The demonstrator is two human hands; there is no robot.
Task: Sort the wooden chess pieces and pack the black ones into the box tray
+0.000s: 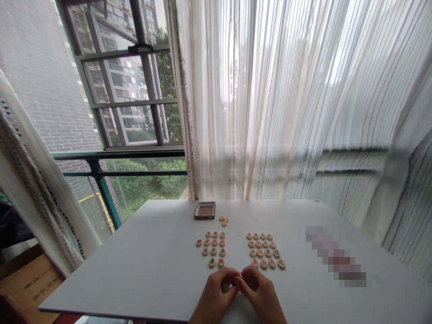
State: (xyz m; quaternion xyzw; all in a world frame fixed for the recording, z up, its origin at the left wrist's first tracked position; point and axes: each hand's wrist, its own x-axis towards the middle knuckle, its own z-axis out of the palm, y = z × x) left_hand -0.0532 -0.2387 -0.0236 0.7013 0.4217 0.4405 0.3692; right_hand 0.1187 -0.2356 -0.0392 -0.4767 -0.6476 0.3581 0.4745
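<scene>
L hand & R hand are bare w/ slim fingers (wrists uncovered, too).

Left grip meets right grip, both curled

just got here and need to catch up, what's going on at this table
A person's left hand and right hand meet at the fingertips over the near side of the white table; whether a small piece is pinched between them is hard to tell. Just beyond lie round character-marked pieces in two groups: uneven rows on the left, four rows of four on the right. Three blank-looking pieces lie farther back, near an open box.
</scene>
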